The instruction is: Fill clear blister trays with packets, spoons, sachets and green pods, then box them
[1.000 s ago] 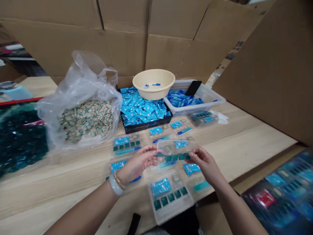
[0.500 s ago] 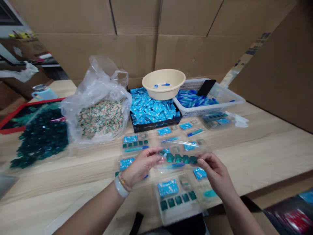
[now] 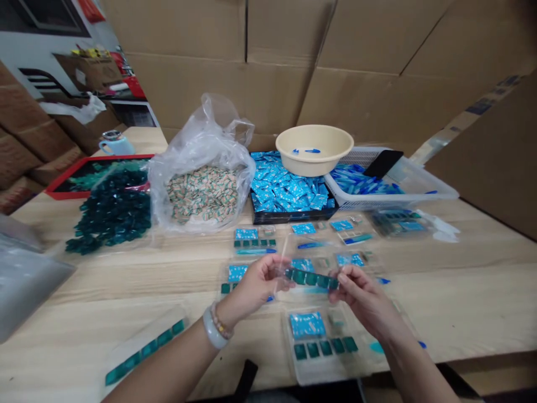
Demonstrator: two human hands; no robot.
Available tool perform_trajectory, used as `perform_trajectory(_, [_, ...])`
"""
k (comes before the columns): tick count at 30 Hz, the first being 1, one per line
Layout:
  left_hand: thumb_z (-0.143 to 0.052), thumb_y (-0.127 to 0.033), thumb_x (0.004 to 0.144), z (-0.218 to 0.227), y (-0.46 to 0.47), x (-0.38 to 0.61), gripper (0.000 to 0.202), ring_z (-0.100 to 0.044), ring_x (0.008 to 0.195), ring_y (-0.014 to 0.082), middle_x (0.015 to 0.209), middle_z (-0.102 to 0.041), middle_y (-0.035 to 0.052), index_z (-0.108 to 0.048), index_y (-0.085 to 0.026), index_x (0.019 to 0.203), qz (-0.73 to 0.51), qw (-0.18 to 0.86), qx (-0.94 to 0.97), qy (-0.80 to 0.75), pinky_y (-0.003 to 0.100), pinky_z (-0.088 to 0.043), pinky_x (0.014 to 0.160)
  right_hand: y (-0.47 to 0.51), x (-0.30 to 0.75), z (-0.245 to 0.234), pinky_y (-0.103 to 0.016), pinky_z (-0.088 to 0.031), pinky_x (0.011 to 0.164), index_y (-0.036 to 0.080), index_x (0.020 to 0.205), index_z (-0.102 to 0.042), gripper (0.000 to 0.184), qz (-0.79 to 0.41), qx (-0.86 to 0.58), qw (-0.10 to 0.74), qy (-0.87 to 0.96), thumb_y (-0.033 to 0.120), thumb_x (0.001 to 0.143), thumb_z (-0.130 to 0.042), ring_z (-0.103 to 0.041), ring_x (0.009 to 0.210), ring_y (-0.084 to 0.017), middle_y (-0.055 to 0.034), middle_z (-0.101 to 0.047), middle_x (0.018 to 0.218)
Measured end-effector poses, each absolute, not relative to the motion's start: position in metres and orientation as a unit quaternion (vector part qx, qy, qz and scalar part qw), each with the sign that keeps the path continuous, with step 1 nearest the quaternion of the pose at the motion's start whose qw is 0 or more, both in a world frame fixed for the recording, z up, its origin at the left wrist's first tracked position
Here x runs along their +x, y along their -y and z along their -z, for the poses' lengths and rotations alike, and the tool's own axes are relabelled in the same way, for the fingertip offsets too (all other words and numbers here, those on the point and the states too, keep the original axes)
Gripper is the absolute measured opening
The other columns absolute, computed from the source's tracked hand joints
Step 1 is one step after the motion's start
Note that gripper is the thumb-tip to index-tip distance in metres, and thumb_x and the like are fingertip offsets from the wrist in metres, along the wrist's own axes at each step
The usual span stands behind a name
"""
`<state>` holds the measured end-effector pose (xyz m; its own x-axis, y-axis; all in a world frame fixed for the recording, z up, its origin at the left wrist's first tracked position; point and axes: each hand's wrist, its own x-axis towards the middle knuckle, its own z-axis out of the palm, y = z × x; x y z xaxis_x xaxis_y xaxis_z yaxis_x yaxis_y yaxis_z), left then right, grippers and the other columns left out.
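My left hand (image 3: 262, 282) and my right hand (image 3: 356, 285) pinch the two ends of a clear plastic tray (image 3: 312, 278) that carries a row of dark green square pieces. It is held tilted above the table. Under and around it lie several clear trays, each with a blue printed packet, green squares and a blue pen-like piece. The nearest tray (image 3: 323, 372) sits just below my hands. At the lower left, another clear tray (image 3: 146, 352) holds a green row, partly behind my left forearm. Fingertips hide the ends of the held tray.
Along the back stand a plastic bag (image 3: 201, 134) of small patterned pieces, a black box (image 3: 289, 215) of blue packets, a cream basin (image 3: 314, 165) and a white basket (image 3: 398, 198) of blue pieces. A dark green heap (image 3: 113, 212) and a red-rimmed tray (image 3: 62, 187) lie left.
The view has swung left, bringing the lower-left tray into sight. The held tray has tipped, and its green row now slopes and shows more edge-on. Both hands keep their hold.
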<state>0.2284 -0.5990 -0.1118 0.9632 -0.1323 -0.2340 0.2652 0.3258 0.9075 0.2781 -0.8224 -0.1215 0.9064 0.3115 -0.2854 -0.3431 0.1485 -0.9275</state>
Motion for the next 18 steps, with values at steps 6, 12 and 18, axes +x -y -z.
perform_trajectory(6, [-0.071, -0.018, 0.057, 0.106, 0.585, 0.222, 0.028, -0.056, 0.067, 0.0102, 0.077, -0.062, 0.0013, -0.061, -0.015, 0.084, 0.115, 0.839, 0.526, -0.083, 0.022, -0.042, 0.064, 0.809, 0.28, 0.112, -0.026, -0.044, 0.05, 0.019, 0.069, -0.045, 0.03, -0.23, -0.662, 0.713, 0.007, 0.04, 0.065, -0.066, -0.054, 0.049, -0.011, 0.0013, -0.057, 0.066])
perform_trajectory(12, [-0.069, -0.019, 0.059, 0.111, 0.579, 0.217, 0.03, -0.055, 0.066, 0.0102, 0.079, -0.062, 0.0022, -0.063, -0.015, 0.089, 0.127, 0.852, 0.5, -0.085, 0.022, -0.042, 0.063, 0.797, 0.277, 0.111, -0.025, -0.045, 0.05, 0.019, 0.068, -0.045, 0.029, -0.21, -0.686, 0.697, 0.015, 0.04, 0.066, -0.066, -0.055, 0.048, -0.011, 0.0023, -0.056, 0.064])
perform_trajectory(18, [-0.068, -0.021, 0.061, 0.11, 0.577, 0.214, 0.029, -0.055, 0.072, 0.0121, 0.088, -0.063, 0.0048, -0.065, -0.015, 0.089, 0.102, 0.859, 0.497, -0.072, 0.023, -0.041, 0.067, 0.785, 0.274, 0.107, -0.026, -0.045, 0.054, 0.019, 0.067, -0.046, 0.027, -0.182, -0.698, 0.691, 0.05, 0.038, 0.068, -0.064, -0.056, 0.049, -0.011, 0.0023, -0.057, 0.063])
